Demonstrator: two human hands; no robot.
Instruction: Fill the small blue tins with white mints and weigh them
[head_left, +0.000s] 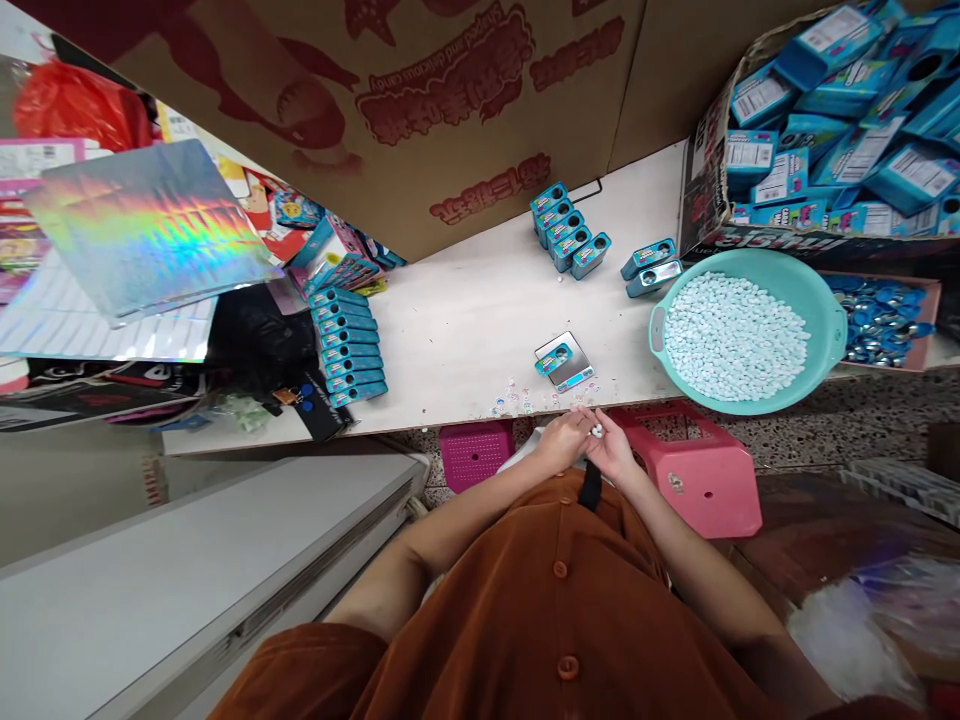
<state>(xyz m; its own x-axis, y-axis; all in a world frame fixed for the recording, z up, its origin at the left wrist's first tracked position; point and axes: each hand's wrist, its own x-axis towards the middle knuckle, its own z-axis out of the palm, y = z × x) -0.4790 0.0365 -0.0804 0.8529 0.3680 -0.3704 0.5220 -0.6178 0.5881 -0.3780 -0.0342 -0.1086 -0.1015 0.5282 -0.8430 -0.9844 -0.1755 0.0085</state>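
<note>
Currently, white candies (597,431) held in cupped right hand (616,452), just off front edge of tabletop (450,330), near scale (580,358) bearing blue tin (552,360). Left hand (562,442): fingers narrow, against right; pinch on candy cannot be confirmed. Caution: tilted or loosened palm may spill candies past edge. Candy count partly hidden by fingers; scale readout illegible.

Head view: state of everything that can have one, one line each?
Left hand: fingers at the right palm
Right hand: palm up, cupped around a few white pieces
Scale: loaded with one blue box, reading illegible
Left row of blue boxes: lined up, round holes uncovered
Basin: part full of pale pieces
Big carton: open, heaped with blue boxes
</note>
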